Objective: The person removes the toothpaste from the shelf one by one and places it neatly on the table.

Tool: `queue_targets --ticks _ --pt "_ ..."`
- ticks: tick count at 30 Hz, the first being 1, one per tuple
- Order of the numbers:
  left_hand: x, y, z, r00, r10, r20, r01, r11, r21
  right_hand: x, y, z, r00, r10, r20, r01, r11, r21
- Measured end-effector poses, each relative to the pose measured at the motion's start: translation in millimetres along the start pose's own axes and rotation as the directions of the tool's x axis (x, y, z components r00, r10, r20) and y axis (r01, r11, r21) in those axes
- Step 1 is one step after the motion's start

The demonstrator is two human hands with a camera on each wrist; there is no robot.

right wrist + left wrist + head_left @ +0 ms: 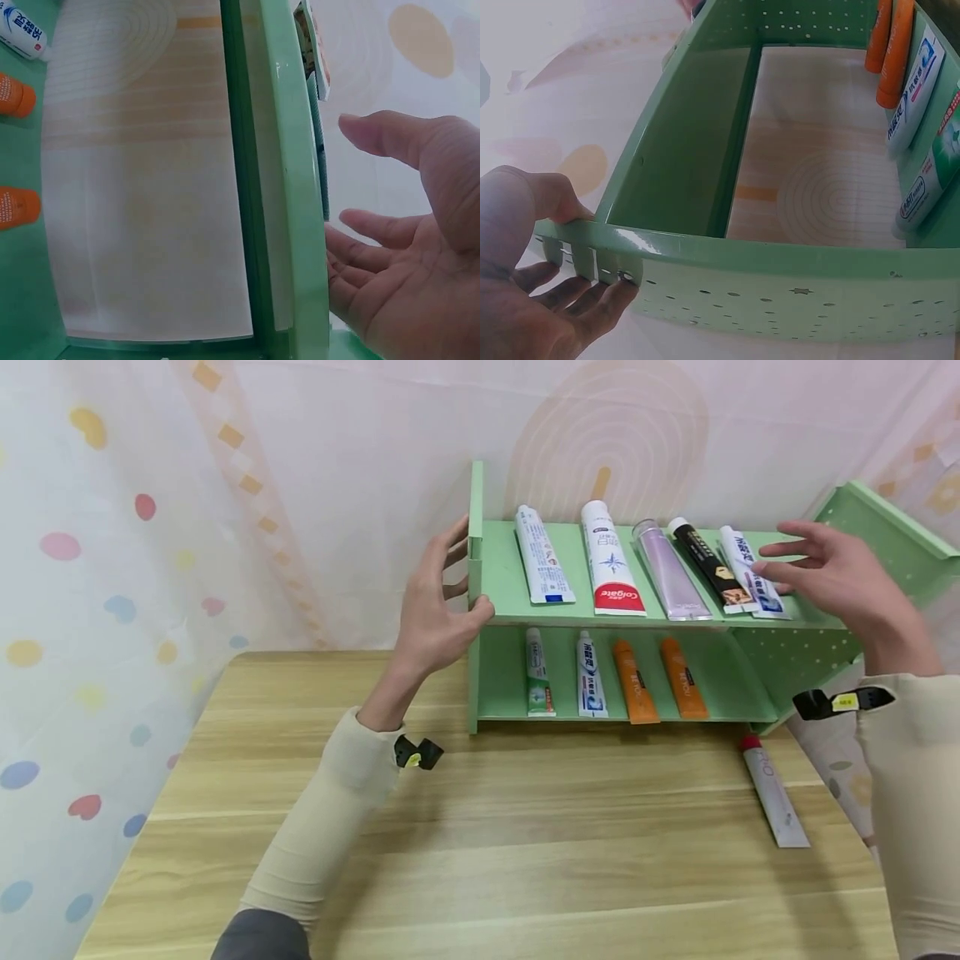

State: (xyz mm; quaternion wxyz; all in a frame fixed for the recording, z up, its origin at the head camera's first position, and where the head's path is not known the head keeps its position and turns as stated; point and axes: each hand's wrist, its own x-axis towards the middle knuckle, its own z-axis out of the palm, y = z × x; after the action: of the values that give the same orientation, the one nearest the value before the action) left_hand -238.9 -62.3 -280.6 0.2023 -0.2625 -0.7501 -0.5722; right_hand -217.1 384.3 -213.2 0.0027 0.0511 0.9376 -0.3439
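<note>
A pale green two-tier rack (497, 581) stands at the back of the table. My left hand (438, 610) grips its left side panel, thumb at the front edge and fingers round the far side; in the left wrist view the fingers curl over the panel's rim (780, 259). Above the right end of the upper tier, my right hand (840, 572) is spread with nothing held. Its fingertips are right at a white and blue toothpaste tube (738, 552). Beside that tube lie a black tube (708, 562), a lilac tube (671, 577), a Colgate tube (611, 560) and a white tube (542, 560).
On the lower tier lie a green and white tube (537, 672), a small white and blue tube (590, 681) and two orange tubes (636, 685). A silver tube with a red cap (774, 793) lies on the wooden table (555, 843), at the right. A patterned curtain (360, 460) hangs behind.
</note>
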Motion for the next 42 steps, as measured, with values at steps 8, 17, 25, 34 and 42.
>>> queue_targets --ticks 8,17,25,34,42 --pt "-4.9 19.3 -0.6 1.0 -0.004 0.007 0.004 1.0 -0.003 14 -4 -4 0.999 0.02 0.028 -0.02 1.0 -0.004" --pt "-9.6 30.8 -4.9 1.0 -0.018 0.007 0.019 1.0 -0.013 30 -12 -6 0.996 0.054 0.075 -0.056 0.998 0.025" --pt "-7.1 20.1 -2.7 1.0 -0.008 0.004 0.008 1.0 -0.001 35 -11 -13 0.973 0.147 0.176 -0.142 0.989 -0.037" --pt "-2.2 -2.0 -1.8 1.0 0.024 0.008 -0.025 0.999 0.023 31 -14 -13 0.971 0.145 0.189 -0.139 0.989 -0.048" --pt "-3.7 -1.9 -3.3 0.999 0.046 0.013 -0.047 0.998 0.046 26 -14 -8 0.985 0.124 0.121 -0.119 0.992 -0.046"
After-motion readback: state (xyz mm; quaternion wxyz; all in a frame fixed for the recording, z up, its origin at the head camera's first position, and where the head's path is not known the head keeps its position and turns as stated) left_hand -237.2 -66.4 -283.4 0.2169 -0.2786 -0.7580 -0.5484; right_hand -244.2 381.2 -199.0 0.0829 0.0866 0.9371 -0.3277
